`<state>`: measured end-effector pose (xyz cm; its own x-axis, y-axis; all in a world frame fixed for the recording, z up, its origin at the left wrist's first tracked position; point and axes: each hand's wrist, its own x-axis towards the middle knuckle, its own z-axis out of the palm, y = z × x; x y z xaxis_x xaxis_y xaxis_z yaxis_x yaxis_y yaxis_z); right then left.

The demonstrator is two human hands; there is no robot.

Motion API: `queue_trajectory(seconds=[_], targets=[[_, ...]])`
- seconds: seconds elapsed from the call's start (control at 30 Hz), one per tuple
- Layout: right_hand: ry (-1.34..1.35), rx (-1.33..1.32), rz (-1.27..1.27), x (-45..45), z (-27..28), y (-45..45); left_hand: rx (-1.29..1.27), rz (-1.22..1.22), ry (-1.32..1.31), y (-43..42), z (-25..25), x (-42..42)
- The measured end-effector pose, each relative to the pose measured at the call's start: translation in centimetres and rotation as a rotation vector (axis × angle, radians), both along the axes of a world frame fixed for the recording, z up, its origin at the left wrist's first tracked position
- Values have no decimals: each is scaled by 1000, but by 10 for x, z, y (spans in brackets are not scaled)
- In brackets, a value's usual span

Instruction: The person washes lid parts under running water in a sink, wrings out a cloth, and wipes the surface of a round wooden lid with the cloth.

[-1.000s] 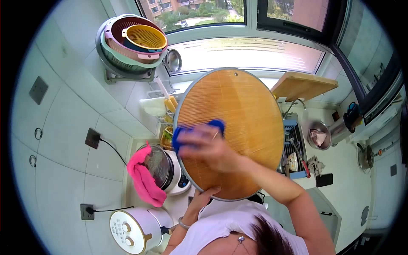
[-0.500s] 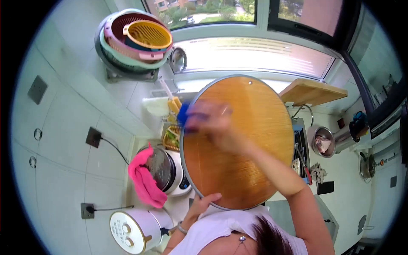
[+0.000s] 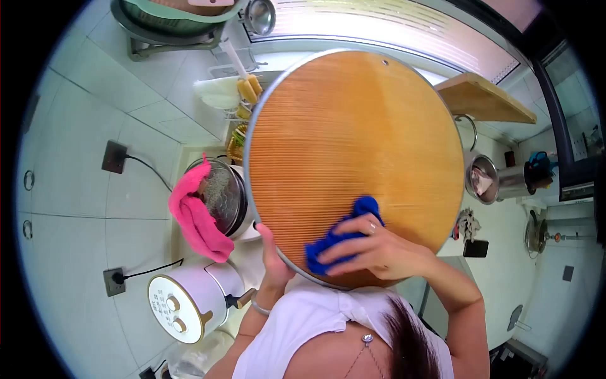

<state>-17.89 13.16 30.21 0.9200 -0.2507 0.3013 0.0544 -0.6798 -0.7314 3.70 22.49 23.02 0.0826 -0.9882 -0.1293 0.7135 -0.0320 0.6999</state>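
Note:
A large round wooden board (image 3: 353,132) with a grey rim stands tilted up in front of my chest. My left hand (image 3: 275,264) grips its lower left rim, thumb up along the edge and the other fingers hidden behind. Over the lower part of the board, my right hand (image 3: 392,251) presses a crumpled blue cloth (image 3: 365,206) against the wood, fingers bent over it. The upper half of the wood looks smooth and shiny, with fine lines across its left side.
Left of the board are a glass-lidded pot (image 3: 221,192) with a pink towel (image 3: 199,221) over it and a white cooker (image 3: 189,303). To the right stand a steel bowl (image 3: 495,180) holding meat, a phone (image 3: 476,249) and a rectangular wooden board (image 3: 483,98).
My right hand has moved the blue cloth from the upper left rim down to the lower middle of the board. The view has tilted downward. My left hand keeps its hold.

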Motion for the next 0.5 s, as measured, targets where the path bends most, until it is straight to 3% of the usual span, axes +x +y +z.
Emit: queue_trajectory(seconds=[0.1,0.17,0.23,0.3,0.33,0.5], targets=[[24,216,-2,-56,-13,10,-46,39,-5,8,-11,17],[50,215,-275,-88,-22,10,-83,45,18,10,-15,19],[35,43,-649,-109,-41,5,-50,87,27,13,-17,15],[-101,-25,-1144,-102,-54,-2,-12,124,21,11,-9,6],[-60,-137,-1214,-93,-56,1,21,186,12,11,-6,2],[-97,-60,-434,-30,-38,53,-24,110,0,7,-2,10]])
